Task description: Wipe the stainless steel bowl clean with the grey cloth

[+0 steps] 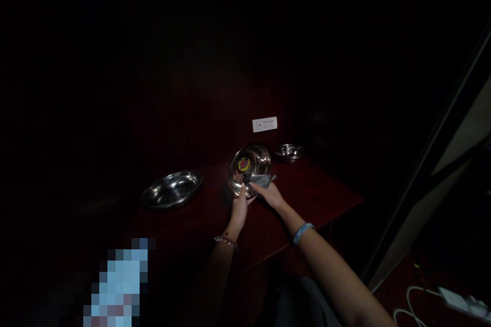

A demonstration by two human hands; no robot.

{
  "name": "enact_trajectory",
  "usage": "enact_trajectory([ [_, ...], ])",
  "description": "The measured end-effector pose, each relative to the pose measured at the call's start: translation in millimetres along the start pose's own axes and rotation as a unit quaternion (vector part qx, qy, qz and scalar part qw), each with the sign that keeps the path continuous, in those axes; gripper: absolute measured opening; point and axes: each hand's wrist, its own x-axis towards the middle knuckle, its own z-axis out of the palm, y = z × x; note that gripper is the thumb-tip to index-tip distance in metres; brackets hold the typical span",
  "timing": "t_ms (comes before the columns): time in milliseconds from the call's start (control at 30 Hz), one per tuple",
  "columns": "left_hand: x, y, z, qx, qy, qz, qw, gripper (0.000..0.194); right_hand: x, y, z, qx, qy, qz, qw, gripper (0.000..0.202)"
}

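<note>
The bowl [258,162] mid-frame is silver, its sticker [244,164] yellow and red, the cloth [263,181] grey, the tabletop [318,184] dark red, the wristband [303,233] blue.

We hold a shiny round metal bowl [262,158] tilted up, its yellow-and-red sticker [244,164] facing us, a grey cloth [263,180] at its lower right.

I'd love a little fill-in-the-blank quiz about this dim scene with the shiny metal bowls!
1. The grey cloth is in the person's ____ hand.
2. The wristband is ____ in color.
3. The held bowl, the shallow dish and the small bowl make ____ metal vessels.
4. The white socket panel is mounted ____ the table.

Missing words: right; blue; three; above.
</note>
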Motion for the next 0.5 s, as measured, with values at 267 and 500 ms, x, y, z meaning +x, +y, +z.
enact_trajectory([
  [267, -5, 15, -9.9, 0.122, 0.068, 0.049, 0.989, 0.032, 5, -12, -19, -0.053, 0.086, -0.008, 0.995, 0.043],
  [500, -9, 25, -25.3, 0.367, 0.097, 0.138, 0.915, 0.038, 3, -16, -22, -0.089, 0.160, -0.058, 0.981, 0.041],
])
